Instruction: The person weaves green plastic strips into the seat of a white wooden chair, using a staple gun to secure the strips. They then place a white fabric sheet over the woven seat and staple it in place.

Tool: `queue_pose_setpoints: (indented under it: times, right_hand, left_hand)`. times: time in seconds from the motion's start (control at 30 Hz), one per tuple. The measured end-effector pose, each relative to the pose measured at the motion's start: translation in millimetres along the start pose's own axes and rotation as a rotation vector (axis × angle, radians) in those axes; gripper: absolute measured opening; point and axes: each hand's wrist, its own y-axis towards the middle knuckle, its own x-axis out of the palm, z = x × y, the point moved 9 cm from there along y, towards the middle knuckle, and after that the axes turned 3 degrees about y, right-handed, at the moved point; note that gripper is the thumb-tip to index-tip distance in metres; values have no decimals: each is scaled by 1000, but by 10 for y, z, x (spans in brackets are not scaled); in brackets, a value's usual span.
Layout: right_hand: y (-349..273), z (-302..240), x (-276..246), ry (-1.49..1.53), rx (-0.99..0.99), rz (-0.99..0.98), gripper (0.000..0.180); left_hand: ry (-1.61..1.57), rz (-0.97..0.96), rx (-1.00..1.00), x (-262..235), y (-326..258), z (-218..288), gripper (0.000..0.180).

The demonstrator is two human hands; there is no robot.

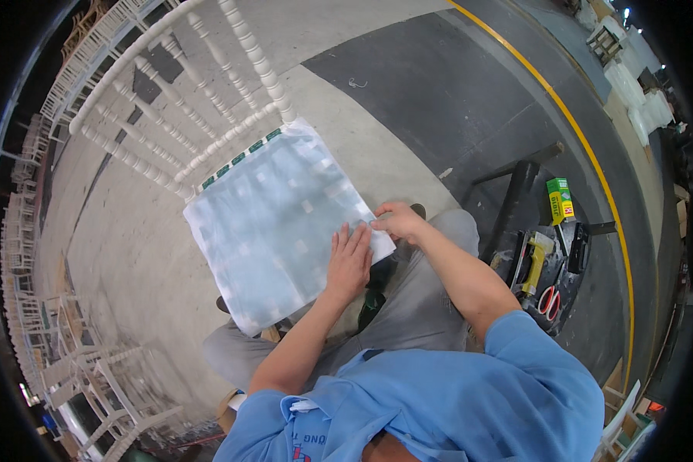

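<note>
the left hand [349, 262] lies flat, fingers spread, pressing on the white plastic sheet [277, 223] covering the seat of a white chair [177, 92]. just beside it, the right hand [398, 221] pinches the sheet's near corner. right of both hands, 1 pair of red-handled scissors [547, 299] rests on a dark stand [527, 185].

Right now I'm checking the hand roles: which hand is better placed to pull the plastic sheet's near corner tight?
Probably the right hand: it already pinches the plastic sheet at that corner, while the left hand lies flat on top.
</note>
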Motion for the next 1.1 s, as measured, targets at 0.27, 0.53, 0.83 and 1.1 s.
queue_pose_setpoints:
  times: [0.27, 0.53, 0.83, 1.1]
  right_hand:
    - [95, -62, -96, -73, 94, -76, 52]
    - [-1405, -301, -1858, 279, -504, 591, 30]
    - [-3085, 1536, -3475, -235, 137, 1092, 36]
    - [-2882, 1448, -3603, -47, 203, 960, 36]
  left_hand:
    - [113, -43, -17, 219, 271, -103, 61]
    - [150, -59, -68, 250, 179, -189, 62]
    - [143, 10, -97, 246, 288, -82, 64]
    - [123, 52, -93, 185, 274, -96, 63]
